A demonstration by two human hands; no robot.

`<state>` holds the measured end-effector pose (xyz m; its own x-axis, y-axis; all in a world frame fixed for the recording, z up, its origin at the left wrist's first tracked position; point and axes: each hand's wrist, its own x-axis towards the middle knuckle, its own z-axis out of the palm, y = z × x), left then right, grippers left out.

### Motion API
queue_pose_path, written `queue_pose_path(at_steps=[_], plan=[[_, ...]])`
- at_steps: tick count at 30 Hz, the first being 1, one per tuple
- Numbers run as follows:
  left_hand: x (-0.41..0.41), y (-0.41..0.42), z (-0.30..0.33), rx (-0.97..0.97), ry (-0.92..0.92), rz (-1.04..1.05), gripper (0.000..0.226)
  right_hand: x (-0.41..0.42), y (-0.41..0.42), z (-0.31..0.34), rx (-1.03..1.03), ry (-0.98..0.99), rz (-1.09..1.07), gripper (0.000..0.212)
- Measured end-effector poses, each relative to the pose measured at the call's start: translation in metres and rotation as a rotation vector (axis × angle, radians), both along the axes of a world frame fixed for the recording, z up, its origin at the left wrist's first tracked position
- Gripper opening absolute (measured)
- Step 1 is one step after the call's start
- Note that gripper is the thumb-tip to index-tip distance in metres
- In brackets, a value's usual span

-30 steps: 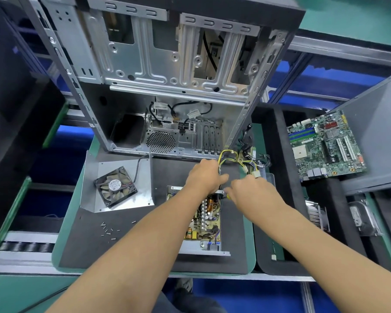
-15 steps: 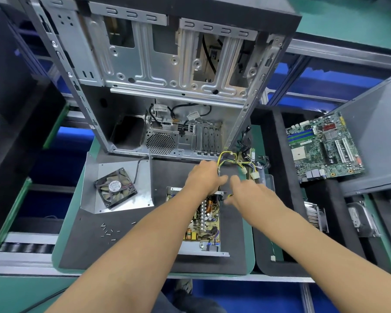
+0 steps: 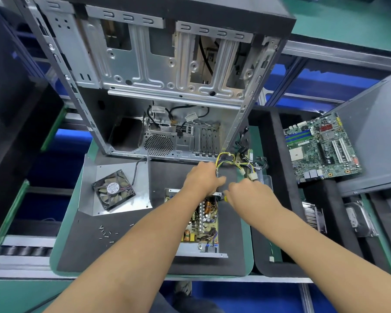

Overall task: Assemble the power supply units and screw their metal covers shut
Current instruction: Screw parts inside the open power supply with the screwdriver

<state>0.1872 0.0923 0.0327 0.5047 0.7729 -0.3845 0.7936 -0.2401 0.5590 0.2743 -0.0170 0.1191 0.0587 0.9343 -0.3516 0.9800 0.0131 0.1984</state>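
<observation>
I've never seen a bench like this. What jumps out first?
The big open computer case standing at the back, stripped to bare metal. In front of it, two hands, left hand and right hand, meet over an open power supply on the dark mat, beside its bundle of yellow wires. A cooling fan lies on a metal cover at left; a green motherboard sits at right.

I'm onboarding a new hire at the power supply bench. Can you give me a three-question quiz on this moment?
1. True or false: the metal cover with the fan is already on the power supply.
2. Where do the loose screws lie? A) on the motherboard B) on the dark mat, near-left of the power supply C) inside the computer case
3. Fill in: the left hand is at the bundle of ____ .

Key: 1 false; 2 B; 3 wires.
</observation>
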Motion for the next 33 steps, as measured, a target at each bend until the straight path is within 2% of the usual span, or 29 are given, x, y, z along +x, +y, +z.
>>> queue_pose_path(at_steps=[3,7,13,17,25,27,29,31,33], plan=[[-0.001,-0.001,0.003,-0.001,0.002,-0.007,0.028,-0.002,-0.003,0.005,-0.021,0.13,-0.031,0.026],[-0.001,-0.002,0.002,0.005,0.0,-0.012,0.025,0.003,-0.002,0.008,0.007,0.053,0.097,0.044],[-0.001,-0.001,-0.001,0.002,0.004,0.002,0.038,0.003,0.004,0.007,0.018,0.069,0.073,0.025],[0.001,0.0,-0.003,0.006,0.002,0.006,0.038,0.003,0.009,0.007,-0.014,0.112,-0.015,0.018],[0.0,-0.001,-0.002,0.021,0.01,0.001,0.038,-0.006,-0.001,0.009,0.036,0.188,-0.187,0.03],[-0.001,-0.002,0.0,0.036,-0.003,0.02,0.044,0.002,-0.012,0.007,0.096,0.249,-0.264,0.029],[-0.003,-0.003,0.002,0.043,-0.038,0.049,0.054,0.02,-0.032,0.0,0.275,0.373,-0.418,0.022],[-0.006,-0.005,0.006,0.038,-0.097,0.096,0.059,0.04,-0.061,-0.009,0.42,0.615,-0.673,0.016],[-0.009,-0.007,0.011,0.009,-0.218,0.208,0.055,0.05,-0.088,-0.029,0.447,0.872,-0.956,0.012]])
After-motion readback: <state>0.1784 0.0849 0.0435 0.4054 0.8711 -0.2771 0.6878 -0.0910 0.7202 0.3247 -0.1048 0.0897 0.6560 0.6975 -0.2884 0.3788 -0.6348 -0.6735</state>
